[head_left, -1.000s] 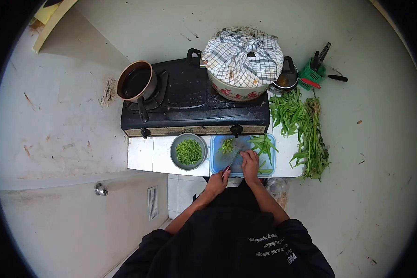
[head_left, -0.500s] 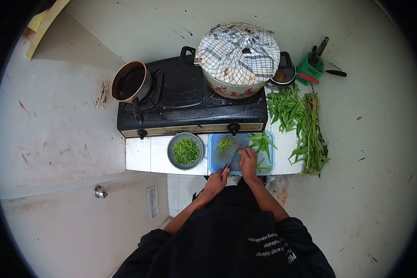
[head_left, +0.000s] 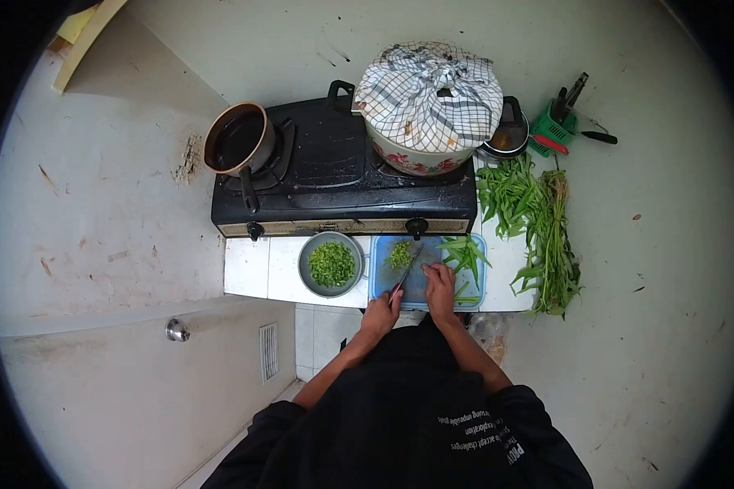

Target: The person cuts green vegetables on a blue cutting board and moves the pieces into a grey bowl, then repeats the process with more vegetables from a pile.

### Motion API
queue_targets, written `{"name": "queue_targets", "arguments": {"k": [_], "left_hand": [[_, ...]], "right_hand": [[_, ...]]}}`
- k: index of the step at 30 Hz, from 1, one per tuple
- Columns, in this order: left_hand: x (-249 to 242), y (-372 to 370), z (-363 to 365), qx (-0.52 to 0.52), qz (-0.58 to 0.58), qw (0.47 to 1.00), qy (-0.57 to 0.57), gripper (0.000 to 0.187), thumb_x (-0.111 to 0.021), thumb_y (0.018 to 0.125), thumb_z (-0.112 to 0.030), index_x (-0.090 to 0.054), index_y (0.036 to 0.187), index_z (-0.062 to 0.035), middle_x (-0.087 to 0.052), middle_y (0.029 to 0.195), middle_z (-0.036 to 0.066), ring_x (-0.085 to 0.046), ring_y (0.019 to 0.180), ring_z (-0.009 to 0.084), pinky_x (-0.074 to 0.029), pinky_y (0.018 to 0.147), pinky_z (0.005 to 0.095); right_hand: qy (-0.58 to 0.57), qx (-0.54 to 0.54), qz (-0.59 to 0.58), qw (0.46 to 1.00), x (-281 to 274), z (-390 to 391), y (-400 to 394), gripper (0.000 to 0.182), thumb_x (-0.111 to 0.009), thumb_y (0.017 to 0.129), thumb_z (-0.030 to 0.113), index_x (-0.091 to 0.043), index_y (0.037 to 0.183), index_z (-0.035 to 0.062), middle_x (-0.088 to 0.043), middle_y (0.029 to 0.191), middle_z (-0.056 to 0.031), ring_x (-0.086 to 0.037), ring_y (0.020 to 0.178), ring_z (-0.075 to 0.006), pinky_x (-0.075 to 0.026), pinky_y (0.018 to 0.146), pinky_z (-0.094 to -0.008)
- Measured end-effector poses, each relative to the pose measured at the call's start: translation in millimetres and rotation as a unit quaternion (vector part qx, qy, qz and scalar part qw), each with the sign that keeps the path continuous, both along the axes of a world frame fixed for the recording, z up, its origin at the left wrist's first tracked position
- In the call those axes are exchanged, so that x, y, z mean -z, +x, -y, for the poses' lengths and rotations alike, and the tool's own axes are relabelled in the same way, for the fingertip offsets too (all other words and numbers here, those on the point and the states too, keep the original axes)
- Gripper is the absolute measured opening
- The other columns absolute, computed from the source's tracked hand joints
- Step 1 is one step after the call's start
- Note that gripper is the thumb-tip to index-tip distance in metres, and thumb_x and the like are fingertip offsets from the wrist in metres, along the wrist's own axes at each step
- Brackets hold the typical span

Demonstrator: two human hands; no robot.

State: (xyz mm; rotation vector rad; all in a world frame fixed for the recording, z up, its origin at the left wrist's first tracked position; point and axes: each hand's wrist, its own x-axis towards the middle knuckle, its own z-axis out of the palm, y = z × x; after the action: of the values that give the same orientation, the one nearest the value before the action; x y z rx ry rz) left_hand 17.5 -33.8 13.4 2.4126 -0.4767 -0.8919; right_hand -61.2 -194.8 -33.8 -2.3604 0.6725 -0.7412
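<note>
The left hand (head_left: 382,310) gripped a knife (head_left: 403,278) over the blue cutting board (head_left: 383,287). The right hand (head_left: 440,285) pressed closed fingers on green stems (head_left: 463,254).

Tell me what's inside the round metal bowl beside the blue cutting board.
The round metal bowl holds a heap of finely chopped green vegetable. The greens hide the bowl's bottom and anything beneath them.
</note>
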Motion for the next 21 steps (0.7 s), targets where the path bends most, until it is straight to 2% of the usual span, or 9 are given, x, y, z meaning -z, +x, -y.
{"name": "queue_targets", "arguments": {"k": [3, 6, 9, 18, 21], "left_hand": [[-2, 0, -2, 0.014, -0.024, 1.000, -0.007, 0.055, -0.047, 0.103, -0.050, -0.065, 0.105, 0.0016, -0.067, 0.090, 0.035, -0.064, 0.094, 0.0541, -0.051, 0.081, 0.0586], [-6, -4, -4, 0.029, -0.008, 0.999, -0.041, 0.053, -0.048, 0.102, -0.049, -0.064, 0.104, 0.0020, -0.066, 0.084, 0.035, -0.065, 0.086, 0.0546, -0.052, 0.078, 0.0599], [-11, -6, -6, 0.046, -0.006, 0.998, -0.048, 0.053, -0.049, 0.102, -0.048, -0.064, 0.102, 0.0024, -0.066, 0.085, 0.035, -0.065, 0.086, 0.0541, -0.051, 0.078, 0.0602], [-8, -8, -5, 0.037, -0.009, 0.998, -0.053, 0.055, -0.049, 0.102, -0.049, -0.064, 0.092, 0.0033, -0.066, 0.082, 0.034, -0.065, 0.085, 0.0540, -0.052, 0.075, 0.0589], [-5, -8, -3, 0.038, -0.030, 0.998, -0.043, 0.057, -0.047, 0.103, -0.050, -0.066, 0.100, 0.0030, -0.066, 0.084, 0.034, -0.065, 0.091, 0.0527, -0.051, 0.079, 0.0571]], "right_hand": [[0.008, 0.000, 0.001, 1.000, -2, 0, 0, 0.027, -0.064, 0.081, -0.005, -0.071, 0.105, 0.0049, -0.061, 0.101, -0.0090, -0.059, 0.097, -0.0305, -0.046, 0.087, -0.0434], [0.017, -0.001, 0.011, 1.000, -6, 3, 0, 0.025, -0.065, 0.081, -0.004, -0.071, 0.104, 0.0049, -0.063, 0.099, -0.0096, -0.060, 0.095, -0.0313, -0.047, 0.085, -0.0430], [0.014, 0.008, 0.017, 1.000, -4, 3, 1, 0.022, -0.065, 0.082, -0.003, -0.071, 0.103, 0.0047, -0.064, 0.097, -0.0103, -0.061, 0.094, -0.0320, -0.048, 0.084, -0.0425], [0.052, 0.027, 0.031, 0.998, 1, 2, 4, 0.014, -0.066, 0.084, -0.002, -0.070, 0.097, 0.0039, -0.064, 0.097, -0.0113, -0.061, 0.095, -0.0331, -0.048, 0.086, -0.0435], [0.057, 0.028, 0.035, 0.997, 2, 2, 5, 0.015, -0.065, 0.084, -0.002, -0.070, 0.097, 0.0038, -0.064, 0.098, -0.0118, -0.061, 0.095, -0.0337, -0.048, 0.086, -0.0441]]}}
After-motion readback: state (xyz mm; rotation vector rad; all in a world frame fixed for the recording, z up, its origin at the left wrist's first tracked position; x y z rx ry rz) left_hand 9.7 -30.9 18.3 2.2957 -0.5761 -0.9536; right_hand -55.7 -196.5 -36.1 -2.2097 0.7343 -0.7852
